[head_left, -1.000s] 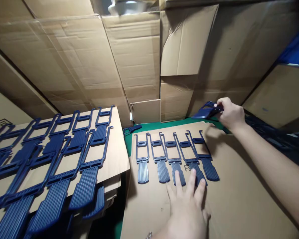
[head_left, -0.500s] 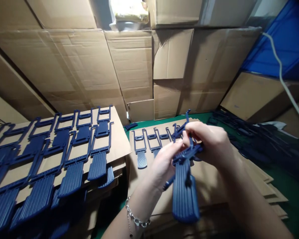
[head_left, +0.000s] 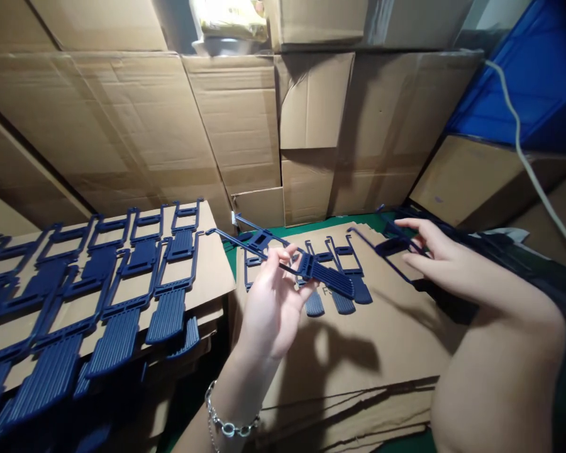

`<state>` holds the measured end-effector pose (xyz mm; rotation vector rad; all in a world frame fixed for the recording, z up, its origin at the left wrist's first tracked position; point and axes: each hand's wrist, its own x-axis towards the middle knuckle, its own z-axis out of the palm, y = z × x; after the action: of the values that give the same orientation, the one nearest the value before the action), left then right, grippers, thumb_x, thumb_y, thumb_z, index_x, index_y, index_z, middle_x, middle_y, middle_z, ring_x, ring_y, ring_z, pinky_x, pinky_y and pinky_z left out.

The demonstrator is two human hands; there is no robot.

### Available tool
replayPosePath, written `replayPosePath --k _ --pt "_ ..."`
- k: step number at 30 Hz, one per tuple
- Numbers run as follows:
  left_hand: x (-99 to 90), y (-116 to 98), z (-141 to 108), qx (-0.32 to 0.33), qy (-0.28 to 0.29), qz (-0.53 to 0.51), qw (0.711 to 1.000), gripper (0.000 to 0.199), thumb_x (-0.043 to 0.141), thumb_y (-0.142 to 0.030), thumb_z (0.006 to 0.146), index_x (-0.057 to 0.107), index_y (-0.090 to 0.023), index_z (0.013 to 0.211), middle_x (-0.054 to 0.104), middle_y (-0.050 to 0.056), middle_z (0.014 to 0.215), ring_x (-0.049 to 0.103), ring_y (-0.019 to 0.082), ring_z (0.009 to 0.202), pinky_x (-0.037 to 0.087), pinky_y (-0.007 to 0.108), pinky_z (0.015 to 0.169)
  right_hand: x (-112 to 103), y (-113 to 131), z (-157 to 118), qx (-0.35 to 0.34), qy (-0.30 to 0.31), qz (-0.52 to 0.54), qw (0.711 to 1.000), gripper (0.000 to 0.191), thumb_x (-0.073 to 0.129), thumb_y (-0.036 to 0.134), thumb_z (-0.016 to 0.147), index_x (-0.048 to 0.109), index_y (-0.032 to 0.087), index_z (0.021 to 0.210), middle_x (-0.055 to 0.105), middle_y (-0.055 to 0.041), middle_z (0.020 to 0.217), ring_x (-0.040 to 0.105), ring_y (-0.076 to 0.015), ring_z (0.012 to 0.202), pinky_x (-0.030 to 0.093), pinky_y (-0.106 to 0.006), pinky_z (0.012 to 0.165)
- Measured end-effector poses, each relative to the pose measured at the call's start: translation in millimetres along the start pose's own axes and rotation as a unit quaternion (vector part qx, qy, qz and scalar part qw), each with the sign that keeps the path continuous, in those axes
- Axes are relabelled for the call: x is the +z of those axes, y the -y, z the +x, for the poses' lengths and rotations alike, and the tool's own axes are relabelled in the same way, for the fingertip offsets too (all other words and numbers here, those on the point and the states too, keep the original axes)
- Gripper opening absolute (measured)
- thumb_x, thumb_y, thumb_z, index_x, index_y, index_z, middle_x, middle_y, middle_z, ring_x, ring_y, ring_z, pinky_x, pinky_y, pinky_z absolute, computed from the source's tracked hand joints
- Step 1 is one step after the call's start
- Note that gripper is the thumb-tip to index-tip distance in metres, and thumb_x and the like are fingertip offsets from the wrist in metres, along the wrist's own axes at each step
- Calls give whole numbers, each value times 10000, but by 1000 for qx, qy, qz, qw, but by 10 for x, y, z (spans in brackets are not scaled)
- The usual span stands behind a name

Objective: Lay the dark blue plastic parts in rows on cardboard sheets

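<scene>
A: Left hand (head_left: 274, 311)?
B: Fingers curled, gripping one blue frame (head_left: 331, 278), tilted above the cardboard (head_left: 396, 352).
A: Right hand (head_left: 436, 251)?
B: Half-curled; thumb and fingers pinch a second frame (head_left: 396, 245), right of the first.

- We face a tall wall of brown corrugated cardboard boxes and panels (head_left: 236, 119), crossed by seams and creases.
- At its foot we see a strip of flat green surface (head_left: 304, 229).
- On the right we have a large bright-blue panel (head_left: 542, 75) above a tan cardboard box (head_left: 457, 173), a thin white cable (head_left: 517, 135) hanging before them.
- We find the light brightest at top centre, the lower corners dim.
</scene>
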<state>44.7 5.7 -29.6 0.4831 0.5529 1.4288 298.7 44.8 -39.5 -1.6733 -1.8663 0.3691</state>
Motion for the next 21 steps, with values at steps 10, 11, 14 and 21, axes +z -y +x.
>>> replayPosePath --k 10,11,14,21 --pt "-18 5 62 -6 -1 -5 1000 241 383 -314 897 435 -170 710 551 47 976 566 149 786 501 311 676 489 -645 481 251 -3 207 945 354 409 146 768 524 120 1102 476 -14 653 460 -69 466 507 -228 530" --pt "-28 -3 67 -19 8 -5 1000 236 389 -322 894 432 -173 717 555 52 986 567 152 789 500 310 669 541 -704 479 259 16 198 945 330 412 142 766 548 109 1065 484 -16 634 471 -75 476 509 -233 548" --pt "-47 -34 64 -53 28 -9 998 236 390 -320 893 420 -173 711 563 46 922 558 142 734 496 309 653 581 -880 418 270 19 139 952 297 454 180 759 603 103 1004 582 -81 705 571 -150 612 502 -275 607" --pt "-105 -120 140 -32 37 -19 999 291 353 -285 896 382 -162 634 549 58 776 583 180 838 469 283 654 507 -1035 63 187 129 -133 965 573 491 353 791 460 108 1308 360 -132 1377 337 -284 1263 267 -362 1051"
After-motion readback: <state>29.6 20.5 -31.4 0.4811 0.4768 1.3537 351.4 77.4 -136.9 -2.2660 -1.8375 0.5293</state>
